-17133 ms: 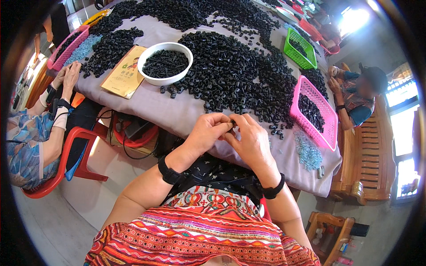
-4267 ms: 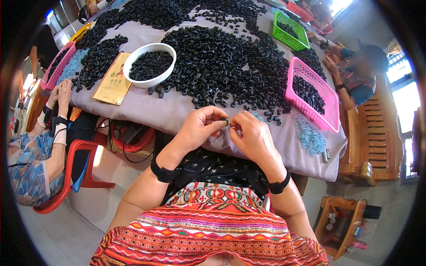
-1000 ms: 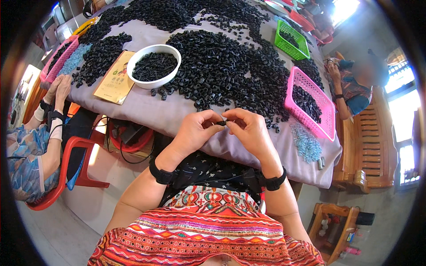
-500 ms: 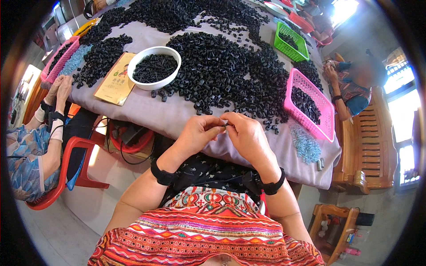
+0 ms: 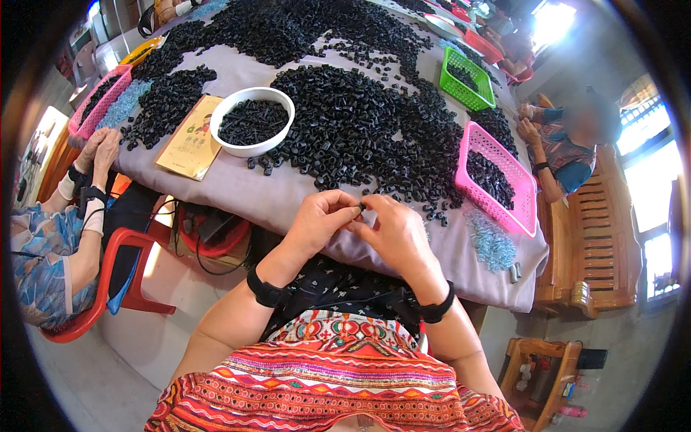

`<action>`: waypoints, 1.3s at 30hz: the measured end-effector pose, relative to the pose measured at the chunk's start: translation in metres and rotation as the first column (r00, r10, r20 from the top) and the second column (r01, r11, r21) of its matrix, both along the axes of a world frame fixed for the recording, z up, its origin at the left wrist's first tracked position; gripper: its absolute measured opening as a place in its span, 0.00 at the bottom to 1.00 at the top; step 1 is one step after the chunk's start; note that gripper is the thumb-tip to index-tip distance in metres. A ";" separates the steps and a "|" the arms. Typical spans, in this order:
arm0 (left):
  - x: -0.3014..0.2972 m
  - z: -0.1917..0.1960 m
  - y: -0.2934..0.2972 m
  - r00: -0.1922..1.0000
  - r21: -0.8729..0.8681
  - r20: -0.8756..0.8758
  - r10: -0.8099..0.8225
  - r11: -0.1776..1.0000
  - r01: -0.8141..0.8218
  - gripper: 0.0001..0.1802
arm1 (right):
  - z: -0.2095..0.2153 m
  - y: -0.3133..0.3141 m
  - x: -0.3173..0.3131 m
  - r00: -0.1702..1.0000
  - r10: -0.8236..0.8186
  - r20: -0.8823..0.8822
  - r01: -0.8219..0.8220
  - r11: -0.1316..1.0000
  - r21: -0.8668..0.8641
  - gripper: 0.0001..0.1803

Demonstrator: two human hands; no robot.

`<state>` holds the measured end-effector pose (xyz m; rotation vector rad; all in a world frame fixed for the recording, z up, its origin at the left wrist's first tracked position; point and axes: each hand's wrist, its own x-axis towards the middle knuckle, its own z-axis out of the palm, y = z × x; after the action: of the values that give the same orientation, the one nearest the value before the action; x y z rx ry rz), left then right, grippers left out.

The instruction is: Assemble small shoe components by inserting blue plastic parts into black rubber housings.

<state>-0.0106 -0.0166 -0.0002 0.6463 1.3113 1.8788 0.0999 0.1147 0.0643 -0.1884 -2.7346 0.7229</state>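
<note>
The left hand (image 5: 317,220) pinches a small dark piece (image 5: 361,207) by the tips, right in front of the table edge! The right hand (image 5: 397,229) meets it there; whether its own fingers close on it, I can't tell. Half a second ago a thin sliver showed; now it's a rounder end, so the piece looks turned, handwork apparently still under way. Beyond: the black heap (image 5: 345,122), then the white bowl (image 5: 250,150) to the left, the pink basket (image 5: 525,189) to the right.
</note>
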 end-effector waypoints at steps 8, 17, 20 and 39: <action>0.001 0.004 0.000 0.999 0.022 -0.028 0.025 0.999 -0.024 0.07 | -0.022 -0.008 -0.012 0.995 -0.076 -0.071 0.092 0.962 0.258 0.17; -0.001 0.002 0.000 0.961 -0.135 -0.254 -0.109 0.988 0.076 0.13 | -0.027 -0.002 -0.012 0.997 0.006 -0.082 0.014 0.972 0.236 0.16; -0.002 0.002 -0.001 0.930 -0.180 -0.342 -0.130 0.981 0.071 0.14 | -0.026 0.000 -0.010 0.994 0.029 -0.102 -0.006 0.976 0.216 0.14; 0.001 -0.002 0.005 0.980 -0.173 -0.146 -0.132 0.979 0.106 0.15 | 0.014 0.229 0.039 0.743 -0.631 -0.224 0.605 0.776 -0.180 0.37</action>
<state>-0.0091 -0.0112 -0.0019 0.7808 1.4767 1.6301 0.1385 0.3434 0.0783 -0.9048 -2.1562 0.6179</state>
